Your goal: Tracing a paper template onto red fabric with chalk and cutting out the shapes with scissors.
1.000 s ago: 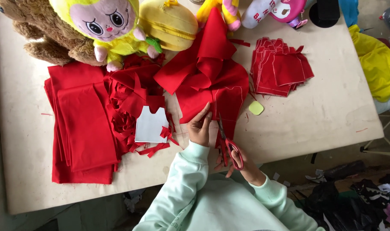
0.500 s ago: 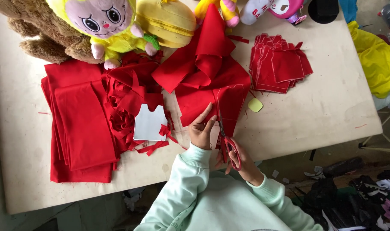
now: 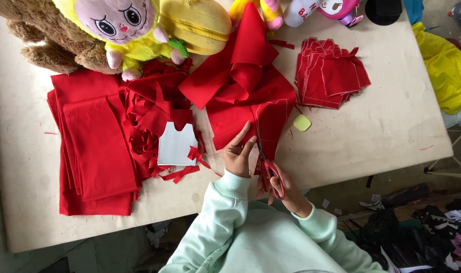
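R hand [image 3: 286,189] gripped red scissors [image 3: 267,164], blades pointing away up the red cloth [image 3: 250,114] at table's [image 3: 382,131] near edge; L hand [image 3: 238,151], fingers spread, pressed cloth flat just beside blades.

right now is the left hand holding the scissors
No, the right hand grips the red-handled scissors; the left hand presses the red fabric.

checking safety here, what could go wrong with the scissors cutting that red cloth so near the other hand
The left hand presses the red cloth right beside the scissors held by the right hand, so its fingers could get nicked. The cloth is bunched and folded above the cut, so the blades may catch extra layers or wander off the marked line.
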